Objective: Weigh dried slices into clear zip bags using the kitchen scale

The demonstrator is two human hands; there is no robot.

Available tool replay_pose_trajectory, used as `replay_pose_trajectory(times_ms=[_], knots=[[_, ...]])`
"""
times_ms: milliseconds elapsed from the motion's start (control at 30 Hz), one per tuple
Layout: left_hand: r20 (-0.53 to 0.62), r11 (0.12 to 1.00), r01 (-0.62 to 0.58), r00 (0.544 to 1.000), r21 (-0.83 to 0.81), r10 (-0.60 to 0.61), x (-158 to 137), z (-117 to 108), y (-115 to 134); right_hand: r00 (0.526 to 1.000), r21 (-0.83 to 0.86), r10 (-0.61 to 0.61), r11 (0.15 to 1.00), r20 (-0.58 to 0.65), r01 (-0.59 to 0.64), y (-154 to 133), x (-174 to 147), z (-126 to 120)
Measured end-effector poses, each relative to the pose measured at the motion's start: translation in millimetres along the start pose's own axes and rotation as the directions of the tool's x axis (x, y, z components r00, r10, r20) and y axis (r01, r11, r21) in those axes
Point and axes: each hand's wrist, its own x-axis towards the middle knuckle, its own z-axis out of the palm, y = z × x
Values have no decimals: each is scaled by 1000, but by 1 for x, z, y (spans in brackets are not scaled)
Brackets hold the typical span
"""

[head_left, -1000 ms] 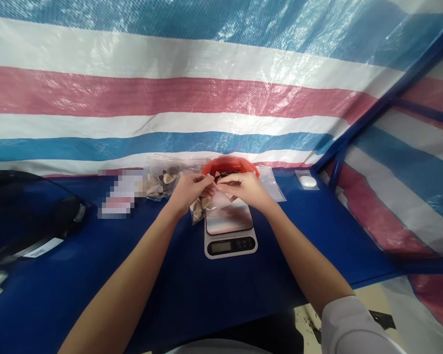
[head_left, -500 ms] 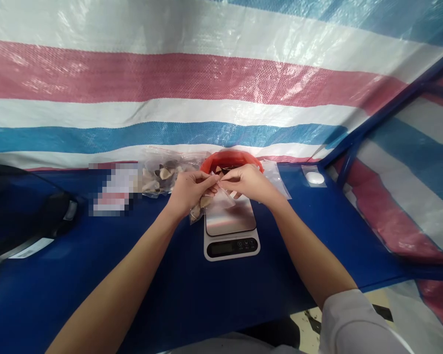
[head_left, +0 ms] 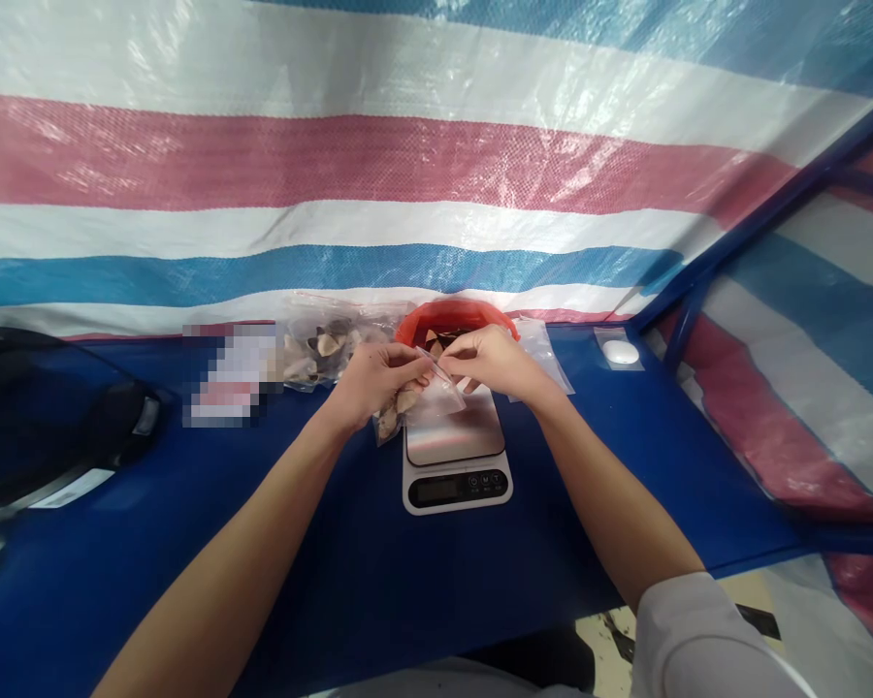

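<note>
Both my left hand point(head_left: 378, 380) and my right hand point(head_left: 491, 361) pinch the top edge of a small clear plastic bag point(head_left: 442, 396), fingertips close together. The bag hangs over the metal plate of a white kitchen scale point(head_left: 457, 441), whose display looks dark. Just beneath my left hand, a clear bag with brownish pieces point(head_left: 387, 425) lies against the scale's left side. Behind my hands stands a red bag point(head_left: 460, 312) with dark and tan pieces in it, partly hidden by my fingers.
Filled clear bags point(head_left: 312, 354) of tan and dark pieces lie left of my hands. Flat clear bags point(head_left: 545, 357) lie to the right, and a white rounded object point(head_left: 621, 352) sits farther right. A black item point(head_left: 116, 427) occupies the blue table's point(head_left: 320, 582) left side. Striped sheeting point(head_left: 378, 165) hangs behind.
My fingertips have moved slightly apart along the small bag's edge, and more of the bag shows below them. The view has shifted a little.
</note>
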Motion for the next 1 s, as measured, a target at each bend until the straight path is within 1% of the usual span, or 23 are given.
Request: replay_pose_trajectory(times_ms=[200,300,400,533,600,700,833,900,1000], knots=[[30,999,-20,999,49,19,-1,-2,4,1000,-26,-25,999,-14,25,2,0,2],[22,994,-25,1000,106,22,0,-6,4,997,-29,-11,1000,-80,9,5,1,-1],[2,979,-51,999,197,52,0,-12,4,989,-17,2,1000,-145,-4,9,1,-6],[2,928,-100,994,360,107,-3,-16,6,993,-68,-14,998,-119,6,5,-1,-7],[-14,906,-112,992,408,129,-5,-14,7,993,-103,-29,995,-111,17,0,-3,-4],[-40,887,-119,988,446,152,-8,-8,11,992,-130,-66,990,-105,52,-6,-5,1],[-51,879,-129,984,458,171,-10,-1,14,989,-153,-114,983,-92,99,-5,-5,5],[-65,877,-132,981,461,182,-10,0,14,991,-158,-115,982,-71,103,-3,-5,6],[-67,833,-149,974,533,217,-10,-1,13,994,-123,-81,990,-77,71,1,-4,6]])
